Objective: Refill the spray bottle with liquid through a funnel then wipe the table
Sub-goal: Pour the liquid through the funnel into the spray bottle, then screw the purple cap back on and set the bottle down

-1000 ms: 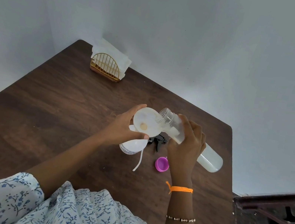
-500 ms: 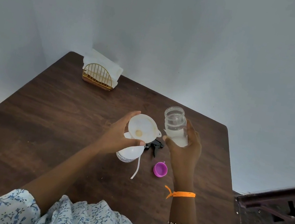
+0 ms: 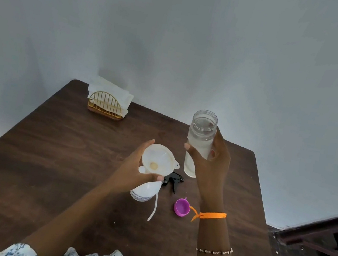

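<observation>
A white funnel [image 3: 159,159] sits in the neck of the white spray bottle [image 3: 145,191], which stands on the dark wooden table [image 3: 56,165]. My left hand [image 3: 133,173] grips the funnel and the bottle's top. My right hand [image 3: 211,164] holds a clear refill bottle [image 3: 200,137] upright, to the right of the funnel, with cloudy white liquid in its lower part and its mouth open. The black spray trigger head [image 3: 174,180] lies on the table behind the spray bottle, its white tube [image 3: 153,208] trailing toward me. A purple cap [image 3: 181,207] lies near my right wrist.
A gold wire holder with white napkins [image 3: 108,104] stands at the table's far left corner, against the grey wall. The table's right edge drops to a dark speckled floor with a dark frame [image 3: 319,238].
The refill bottle was tipped over the funnel a second ago; my right hand has since brought it upright and moved it right, away from the funnel. My left hand has stayed on the funnel.
</observation>
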Demonstrator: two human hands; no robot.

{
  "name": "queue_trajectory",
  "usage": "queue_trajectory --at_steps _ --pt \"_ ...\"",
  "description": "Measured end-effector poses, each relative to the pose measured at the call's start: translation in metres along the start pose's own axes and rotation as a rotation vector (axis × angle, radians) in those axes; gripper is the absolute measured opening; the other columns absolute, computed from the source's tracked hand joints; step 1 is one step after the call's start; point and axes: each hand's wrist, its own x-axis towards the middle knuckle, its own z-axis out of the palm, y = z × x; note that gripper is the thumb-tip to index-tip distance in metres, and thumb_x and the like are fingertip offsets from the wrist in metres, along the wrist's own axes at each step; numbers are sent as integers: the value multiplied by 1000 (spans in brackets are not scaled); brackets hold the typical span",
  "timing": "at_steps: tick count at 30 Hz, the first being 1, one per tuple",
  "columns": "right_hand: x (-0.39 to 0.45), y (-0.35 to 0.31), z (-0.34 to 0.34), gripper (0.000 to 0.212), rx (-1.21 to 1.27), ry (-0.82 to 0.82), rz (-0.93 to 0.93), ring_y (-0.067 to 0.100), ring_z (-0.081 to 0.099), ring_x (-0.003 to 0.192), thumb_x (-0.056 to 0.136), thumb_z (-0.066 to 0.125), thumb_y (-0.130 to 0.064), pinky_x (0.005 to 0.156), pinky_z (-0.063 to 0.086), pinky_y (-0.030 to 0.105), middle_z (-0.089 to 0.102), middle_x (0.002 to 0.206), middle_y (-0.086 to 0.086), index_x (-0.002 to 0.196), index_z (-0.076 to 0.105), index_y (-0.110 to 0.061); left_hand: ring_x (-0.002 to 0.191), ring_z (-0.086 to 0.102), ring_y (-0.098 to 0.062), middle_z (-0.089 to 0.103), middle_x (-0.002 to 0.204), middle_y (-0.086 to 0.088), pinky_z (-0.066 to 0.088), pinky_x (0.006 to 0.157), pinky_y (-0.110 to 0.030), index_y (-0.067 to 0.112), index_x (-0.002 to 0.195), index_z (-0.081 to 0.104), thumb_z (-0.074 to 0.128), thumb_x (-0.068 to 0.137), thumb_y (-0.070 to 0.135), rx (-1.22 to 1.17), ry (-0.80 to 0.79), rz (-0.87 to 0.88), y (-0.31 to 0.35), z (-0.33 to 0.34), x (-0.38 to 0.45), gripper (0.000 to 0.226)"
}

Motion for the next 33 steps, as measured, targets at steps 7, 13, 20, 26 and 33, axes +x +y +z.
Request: queue_trajectory --at_steps 7,13,20,26,33 --pt "19 -19 2 58 183 -25 30 9 61 103 70 76 -4 83 46 13 65 116 -1 123 56 -17 136 32 -16 27 151 8 33 111 -44 41 142 16 72 57 56 23 9 -25 8 -5 -2 102" --pt "29 -46 12 54 238 62 -12 6 58 103 74 75 -12 89 48 23 63 115 -4 123 53 -19 134 28 -8 27 150 13 29 103 -29 36 141 26 77 68 46 135 211 143 38 -9 3 89" --pt "46 -81 19 47 238 87 -71 -9 56 93 77 73 -23 76 49 10 62 110 -12 120 52 -20 113 47 4 51 125 18 36 82 -1 30 129 42 80 66 38 65 249 387 93 -9 33 74" --pt "52 -83 18 38 170 4 -70 1 58 97 83 65 -33 77 49 13 63 110 -10 118 55 -22 94 57 8 60 100 22 44 73 -4 30 115 55 79 68 37 67 333 409 97 -7 37 53" --pt "32 0 0 22 107 -87 298 10 54 87 97 42 -26 72 43 22 60 100 -3 101 62 -16 87 56 13 59 93 26 44 69 -2 28 112 59 80 68 33 84 304 331 84 -3 33 49"
